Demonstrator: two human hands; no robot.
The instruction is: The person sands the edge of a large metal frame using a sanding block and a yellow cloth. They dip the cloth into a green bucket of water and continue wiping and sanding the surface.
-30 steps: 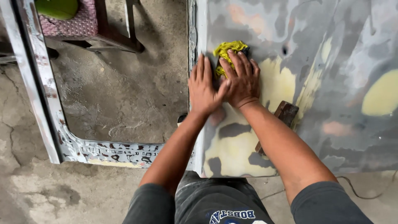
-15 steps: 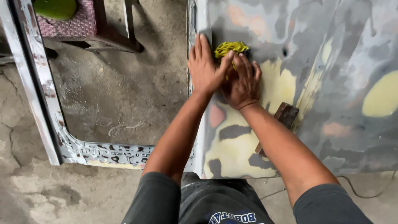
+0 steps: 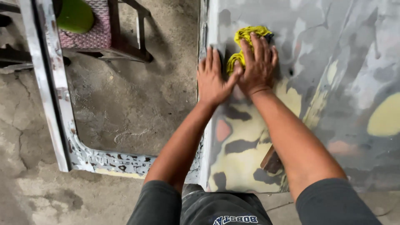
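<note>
A yellow rag lies bunched on a grey metal body panel patched with yellowish filler. My right hand presses flat on the rag, fingers spread, covering its lower part. My left hand lies flat on the panel's left edge beside it, its thumb touching my right hand and the rag. Both forearms reach forward from the bottom of the view.
A brown wooden block lies on the panel under my right forearm. A sanded window frame lies on the cracked concrete floor at left. A stool with a woven pink seat and a green object stands at top left.
Both hands have slid the rag forward along the panel, away from me.
</note>
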